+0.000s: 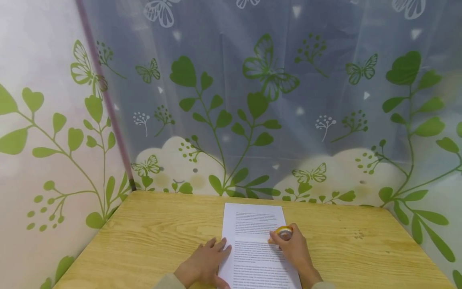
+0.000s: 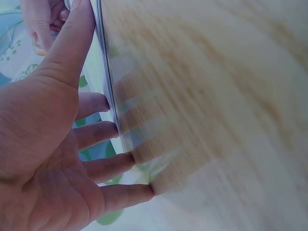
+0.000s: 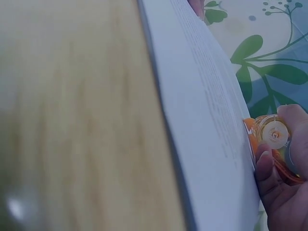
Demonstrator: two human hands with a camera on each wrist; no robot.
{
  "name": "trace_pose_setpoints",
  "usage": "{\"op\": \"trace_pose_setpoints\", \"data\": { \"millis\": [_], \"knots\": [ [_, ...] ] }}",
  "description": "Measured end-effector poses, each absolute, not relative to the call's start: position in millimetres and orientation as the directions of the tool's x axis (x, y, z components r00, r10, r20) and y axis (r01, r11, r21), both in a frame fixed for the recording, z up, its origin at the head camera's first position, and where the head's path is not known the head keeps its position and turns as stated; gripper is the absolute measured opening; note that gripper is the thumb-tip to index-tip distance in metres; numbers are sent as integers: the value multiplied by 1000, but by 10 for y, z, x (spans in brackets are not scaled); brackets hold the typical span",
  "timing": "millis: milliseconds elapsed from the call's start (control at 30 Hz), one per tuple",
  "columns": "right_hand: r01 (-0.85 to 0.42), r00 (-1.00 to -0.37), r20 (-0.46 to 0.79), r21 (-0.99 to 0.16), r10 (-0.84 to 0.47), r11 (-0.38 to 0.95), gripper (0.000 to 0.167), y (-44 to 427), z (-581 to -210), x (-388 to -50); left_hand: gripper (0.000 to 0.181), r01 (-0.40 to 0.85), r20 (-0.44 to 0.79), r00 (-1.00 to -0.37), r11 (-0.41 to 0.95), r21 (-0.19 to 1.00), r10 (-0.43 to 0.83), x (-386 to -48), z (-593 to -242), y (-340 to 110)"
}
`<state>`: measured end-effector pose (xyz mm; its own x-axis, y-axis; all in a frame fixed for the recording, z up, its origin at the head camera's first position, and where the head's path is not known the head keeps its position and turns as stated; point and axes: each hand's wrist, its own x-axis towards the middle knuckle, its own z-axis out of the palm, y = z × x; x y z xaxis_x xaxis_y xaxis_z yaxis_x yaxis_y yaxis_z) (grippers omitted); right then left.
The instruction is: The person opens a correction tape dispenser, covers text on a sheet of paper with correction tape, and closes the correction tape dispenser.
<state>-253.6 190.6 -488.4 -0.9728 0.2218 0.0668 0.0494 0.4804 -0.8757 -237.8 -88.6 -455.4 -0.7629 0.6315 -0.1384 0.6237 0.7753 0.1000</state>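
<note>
A stack of printed paper (image 1: 258, 273) lies lengthwise on the wooden table. My right hand (image 1: 297, 251) holds an orange correction tape (image 1: 284, 232) between thumb and fingers, over the right side of the printed text. In the right wrist view the correction tape (image 3: 274, 135) shows its clear round reel, and its tip meets the sheet. A plain white band crosses the page to the left of that tip. Fingers spread, my left hand (image 1: 203, 261) rests at the left edge of the stack. The left wrist view shows that hand (image 2: 53, 139) with fingertips on the tabletop and thumb along the paper's edge.
The wooden table (image 1: 151, 228) carries the stack near its middle. Behind it hangs a grey-blue curtain (image 1: 223, 100) with green leaves and butterflies, and a pale patterned sheet (image 1: 47, 168) covers the left side. A small dark mark (image 1: 358, 235) shows on the tabletop at right.
</note>
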Motion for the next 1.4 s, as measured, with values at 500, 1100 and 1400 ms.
{"op": "trace_pose_setpoints", "data": {
  "millis": [500,1100,1400],
  "knots": [
    [56,-973,58,-878,221,475,54,1984,-4869,-2521,101,612,-156,-767,783,113,623,-2396,-4567,-885],
    [57,-977,50,-874,206,482,52,2089,-4859,-2537,104,632,-123,-763,772,65,635,-2394,-4586,-890],
    [78,-977,29,-874,212,480,56,2118,-4861,-2521,104,633,-127,-760,770,75,637,-2393,-4605,-895]
  ]
}}
